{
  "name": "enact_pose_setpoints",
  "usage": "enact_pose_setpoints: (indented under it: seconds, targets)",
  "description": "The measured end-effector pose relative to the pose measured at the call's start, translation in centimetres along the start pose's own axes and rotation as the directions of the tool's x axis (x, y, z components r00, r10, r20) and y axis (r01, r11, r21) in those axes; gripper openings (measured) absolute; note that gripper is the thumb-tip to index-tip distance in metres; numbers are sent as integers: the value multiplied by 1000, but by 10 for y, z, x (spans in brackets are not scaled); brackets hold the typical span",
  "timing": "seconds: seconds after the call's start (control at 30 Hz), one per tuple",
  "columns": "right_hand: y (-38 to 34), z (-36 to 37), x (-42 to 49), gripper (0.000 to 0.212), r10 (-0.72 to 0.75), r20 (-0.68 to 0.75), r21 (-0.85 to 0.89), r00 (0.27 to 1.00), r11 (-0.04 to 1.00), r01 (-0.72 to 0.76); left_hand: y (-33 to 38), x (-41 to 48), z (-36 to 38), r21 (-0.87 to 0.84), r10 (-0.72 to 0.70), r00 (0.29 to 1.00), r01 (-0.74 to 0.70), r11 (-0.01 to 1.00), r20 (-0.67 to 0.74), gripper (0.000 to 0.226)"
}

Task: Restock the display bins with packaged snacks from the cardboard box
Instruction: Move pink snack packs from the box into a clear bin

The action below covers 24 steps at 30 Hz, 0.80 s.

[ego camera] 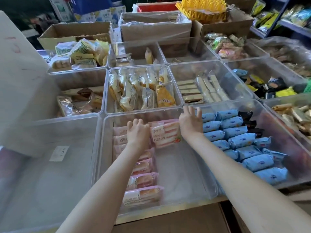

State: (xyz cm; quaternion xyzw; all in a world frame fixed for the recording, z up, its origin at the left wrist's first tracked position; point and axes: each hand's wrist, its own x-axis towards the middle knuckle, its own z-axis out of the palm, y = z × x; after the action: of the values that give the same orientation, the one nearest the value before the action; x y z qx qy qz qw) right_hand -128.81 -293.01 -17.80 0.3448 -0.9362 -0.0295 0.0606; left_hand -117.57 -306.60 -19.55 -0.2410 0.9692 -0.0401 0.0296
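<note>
Pink snack packs (165, 133) in clear bin (181, 174) at 6 o'clock, new row at bin's 12. Left hand (138, 130) fingers curled round pack edge. Right hand (191, 121) fingers spread, holding nothing. Step: aligning packs. Next: fetch more from cardboard box (168, 221), likely one below; fill bare right half.

Far right, blue metal shelving (286, 28) stocked with bright packets. Far centre, a red crate (156, 6) beside a stack of yellow plastic mesh (202, 7); far left, blue-and-white cartons (101, 15) in shadow. Near, a pale table edge (168, 211). Soft, even light near, dim toward the far side.
</note>
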Motion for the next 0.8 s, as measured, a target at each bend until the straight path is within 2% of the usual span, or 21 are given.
enact_pose_setpoints:
  seconds: [0.2, 0.3, 0.37, 0.47, 0.53, 0.6, 0.67, 0.8]
  targets:
    - [-18, 20, -3, 39, -116, 86, -328, 989, 935, 139, 17, 9, 11, 199, 25, 1000, -27, 980, 12, 37]
    - [-17, 22, -8, 42, -123, 87, -368, 989, 918, 147, 18, 5, 13, 135, -25, 1000, 26, 990, -6, 36]
    - [-15, 17, -11, 48, -107, 94, -327, 990, 936, 132, 19, -2, 12, 109, -28, 998, 35, 993, -58, 37]
    - [-6, 2, -21, 56, -103, 122, -187, 987, 974, 125, 24, -14, 5, 84, 32, 991, -21, 996, -130, 64]
    - [5, -11, -31, 54, -113, 114, -77, 987, 990, 122, 28, -23, -2, 9, 59, 996, -59, 998, -68, 72]
    - [17, -32, -42, 47, -137, 74, 15, 988, 990, 137, 40, -33, -21, -77, 15, 1000, -16, 997, -19, 68]
    - [30, -62, -54, 41, -151, 39, 73, 988, 986, 148, 61, -46, -42, -147, -28, 998, 19, 989, -57, 61]
    - [82, -138, -89, 35, -156, -10, 46, 988, 987, 156, 120, -80, -103, -290, -54, 989, 12, 957, -138, 48]
